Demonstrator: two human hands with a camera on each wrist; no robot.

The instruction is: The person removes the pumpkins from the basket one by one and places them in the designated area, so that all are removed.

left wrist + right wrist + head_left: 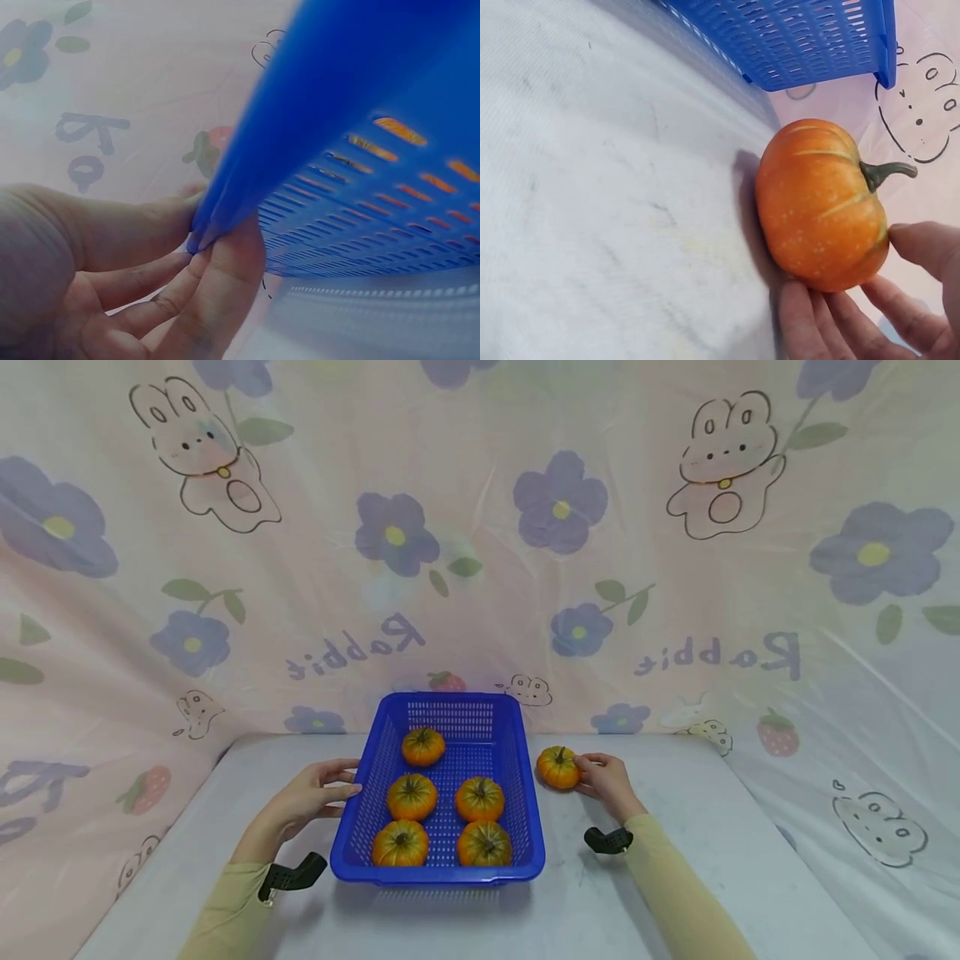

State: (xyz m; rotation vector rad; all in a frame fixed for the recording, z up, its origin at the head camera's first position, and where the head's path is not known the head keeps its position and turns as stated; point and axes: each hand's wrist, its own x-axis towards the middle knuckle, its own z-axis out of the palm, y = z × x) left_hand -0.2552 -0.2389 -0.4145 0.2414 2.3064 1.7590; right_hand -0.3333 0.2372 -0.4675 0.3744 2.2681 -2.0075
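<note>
A blue plastic basket (437, 874) with slotted walls holds several small orange pumpkins, among them one pumpkin (423, 747) at its far left. My left hand (313, 793) is at the basket's left side; in the left wrist view its thumb and fingers (225, 289) pinch the rim. To the right of the basket, a separate pumpkin (558, 767) with a dark green curved stem sits at the white table. My right hand (606, 782) grips this pumpkin from its right side, thumb near the top and fingers low against it, as the right wrist view shows.
The white table (675, 802) extends to both sides of the basket. Behind it hangs a pale curtain (480, 585) printed with rabbits, flowers and strawberries. A dark wrist device (292, 875) is worn on the left arm, another device (608, 840) on the right.
</note>
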